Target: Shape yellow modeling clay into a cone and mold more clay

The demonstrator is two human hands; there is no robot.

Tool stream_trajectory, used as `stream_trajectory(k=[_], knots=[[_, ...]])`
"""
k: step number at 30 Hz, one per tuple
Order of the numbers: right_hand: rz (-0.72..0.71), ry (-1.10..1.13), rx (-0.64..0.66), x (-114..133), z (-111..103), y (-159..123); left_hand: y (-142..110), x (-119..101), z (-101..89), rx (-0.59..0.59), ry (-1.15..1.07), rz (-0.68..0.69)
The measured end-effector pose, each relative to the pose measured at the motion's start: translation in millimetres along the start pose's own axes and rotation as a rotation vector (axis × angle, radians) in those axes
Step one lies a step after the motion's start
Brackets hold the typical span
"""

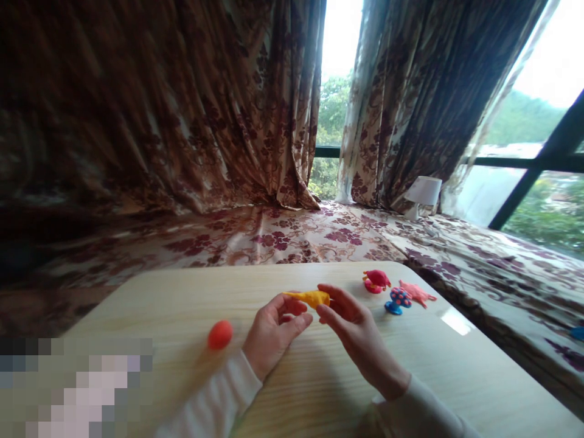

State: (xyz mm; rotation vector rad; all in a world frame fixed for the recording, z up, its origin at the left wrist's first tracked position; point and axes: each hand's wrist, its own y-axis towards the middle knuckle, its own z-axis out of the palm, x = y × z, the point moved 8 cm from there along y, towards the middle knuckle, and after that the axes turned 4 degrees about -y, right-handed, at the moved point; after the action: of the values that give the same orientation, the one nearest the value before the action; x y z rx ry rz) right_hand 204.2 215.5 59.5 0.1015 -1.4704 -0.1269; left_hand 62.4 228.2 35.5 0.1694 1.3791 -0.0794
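A person's two hands meet above the middle of a pale wood-grain tabletop, with a yellow piece between them. The right hand has the wide end of the yellow piece pinched between its thumb and fingers. The left hand is loosely open and half curled, its thumb reaching toward the right hand, while the thin, pointed end of the yellow piece lies against its index finger. A rounded orange-red lump sits on the tabletop to the left of the left hand, apart from it. To the right of the right hand, near the far right corner, three more pieces form a group: a crimson figure on a pink base, a blue stand with a pink-dotted cap, and a flat pink shape with small projections. The dotted piece is nearest the right hand, with the pink shape just beside it. Beyond the tabletop spreads a floral cloth, where a white lamp stands near patterned curtains and a bright window. Both sleeves are light-coloured.
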Motion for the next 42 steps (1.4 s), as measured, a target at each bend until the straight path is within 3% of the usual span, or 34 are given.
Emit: stream_trajectory(k=[3,7,15,25,39,42], knots=[[-0.037,-0.008,-0.005,0.9,-1.8,0.2,-0.8,-1.3,-0.3,-0.019,-0.079,-0.022],[-0.045,-0.018,0.014,-0.7,-0.7,0.3,-3.8,-7.3,-5.3,-0.136,-0.146,-0.061],[-0.011,-0.031,0.019,-3.0,-0.3,0.9,-9.1,-5.3,-21.4,-0.329,-0.108,-0.15],[-0.016,-0.044,0.004,-0.8,-2.2,1.1,-1.2,-1.3,-30.6,-0.332,-0.141,-0.026],[-0.043,-0.095,-0.009,0.8,-5.0,2.3,2.6,0.1,-35.9,-0.366,-0.269,-0.041],[-0.051,-0.063,-0.013,2.4,-3.2,1.0,0.7,-1.1,-28.2,-0.312,-0.273,-0.077]])
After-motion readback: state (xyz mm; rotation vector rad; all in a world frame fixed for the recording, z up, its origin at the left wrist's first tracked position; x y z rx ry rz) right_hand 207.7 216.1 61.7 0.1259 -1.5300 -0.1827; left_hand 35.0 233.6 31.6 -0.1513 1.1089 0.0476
